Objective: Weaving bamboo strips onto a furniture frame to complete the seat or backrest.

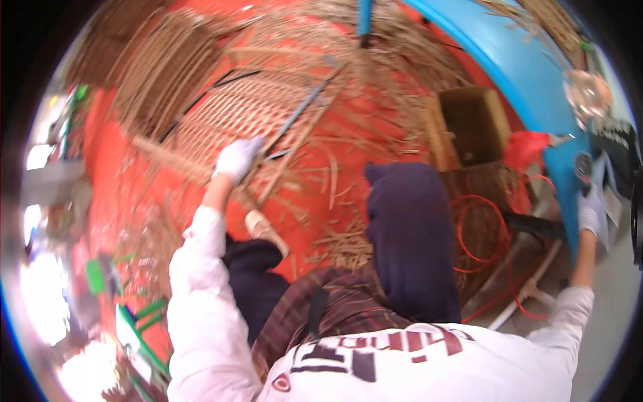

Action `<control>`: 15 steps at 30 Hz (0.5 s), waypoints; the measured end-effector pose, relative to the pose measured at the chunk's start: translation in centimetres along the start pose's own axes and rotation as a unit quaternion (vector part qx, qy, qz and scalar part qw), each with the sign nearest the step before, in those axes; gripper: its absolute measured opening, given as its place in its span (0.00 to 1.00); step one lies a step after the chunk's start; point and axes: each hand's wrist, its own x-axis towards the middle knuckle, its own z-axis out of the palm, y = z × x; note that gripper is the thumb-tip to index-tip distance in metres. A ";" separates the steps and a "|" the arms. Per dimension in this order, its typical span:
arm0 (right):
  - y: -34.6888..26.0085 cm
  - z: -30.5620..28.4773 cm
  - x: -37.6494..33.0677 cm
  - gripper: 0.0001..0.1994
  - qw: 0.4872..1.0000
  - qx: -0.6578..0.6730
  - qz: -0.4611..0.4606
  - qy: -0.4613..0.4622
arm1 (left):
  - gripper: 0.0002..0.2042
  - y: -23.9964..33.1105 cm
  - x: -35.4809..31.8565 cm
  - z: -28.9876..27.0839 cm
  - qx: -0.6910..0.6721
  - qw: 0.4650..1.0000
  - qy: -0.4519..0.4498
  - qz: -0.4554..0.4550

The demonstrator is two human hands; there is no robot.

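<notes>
A woven lattice panel [224,117] with a wooden frame leans at a slant in front of me, dark and blue-grey bars lying across it. My left hand [238,159], in a white glove, is closed on the panel's near frame edge. Far to the right, my right hand [591,211], in a whitish glove, reaches to the end of the blue table [529,74]. Its fingers look closed around the lower part of a dark tool [584,167] with a rounded grey end. The tool's kind is too blurred to tell.
Stacked woven panels [157,74] stand at the far left. Loose strips [395,60] litter the red floor [301,127]. An open cardboard box [472,127] sits right of centre, near an orange hose [502,238] and red plastic [526,151]. Green-edged furniture [144,342] is at lower left.
</notes>
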 end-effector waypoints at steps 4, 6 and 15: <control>6.5 7.9 7.0 0.35 0.996 -0.015 -0.091 0.020 | 0.28 3.0 -2.0 -1.5 -0.029 0.995 -0.030 -0.086; -2.5 4.6 5.5 0.31 0.992 -0.110 -0.022 -0.057 | 0.30 4.9 -5.1 -4.5 -0.074 0.985 -0.022 -0.155; -33.3 -10.5 -11.0 0.12 0.819 0.431 -0.377 0.028 | 0.29 6.1 -7.6 -5.5 -0.222 0.966 0.006 -0.133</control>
